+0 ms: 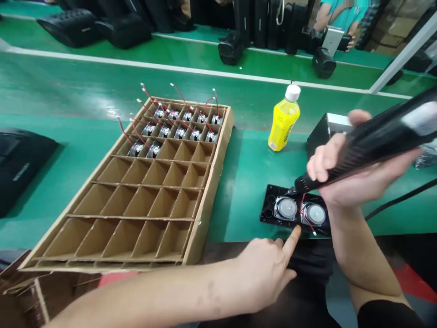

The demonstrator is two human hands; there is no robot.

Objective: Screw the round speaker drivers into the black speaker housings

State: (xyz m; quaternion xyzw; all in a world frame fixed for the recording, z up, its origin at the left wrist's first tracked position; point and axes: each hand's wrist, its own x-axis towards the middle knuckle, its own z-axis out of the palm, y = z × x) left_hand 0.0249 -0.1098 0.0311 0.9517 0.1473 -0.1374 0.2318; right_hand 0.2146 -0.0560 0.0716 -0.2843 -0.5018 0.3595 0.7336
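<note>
My right hand (344, 171) is wrapped round a black electric screwdriver (382, 136), whose tip touches the top edge of a black speaker panel (269, 207). The panel lies flat on the green bench and holds two round silver speakers (286, 208) with red wires. My left hand (269, 269) rests at the near edge of the panel, its index finger stretched out and pressing the panel's front rim, the other fingers curled.
A cardboard divider tray (208, 191) at left holds several small speakers (177, 127) with red wires in its far rows. A yellow bottle (284, 120) stands behind the panel, beside a black box (324, 130). Black housings (20, 164) lie around; another person (341, 18) works far back.
</note>
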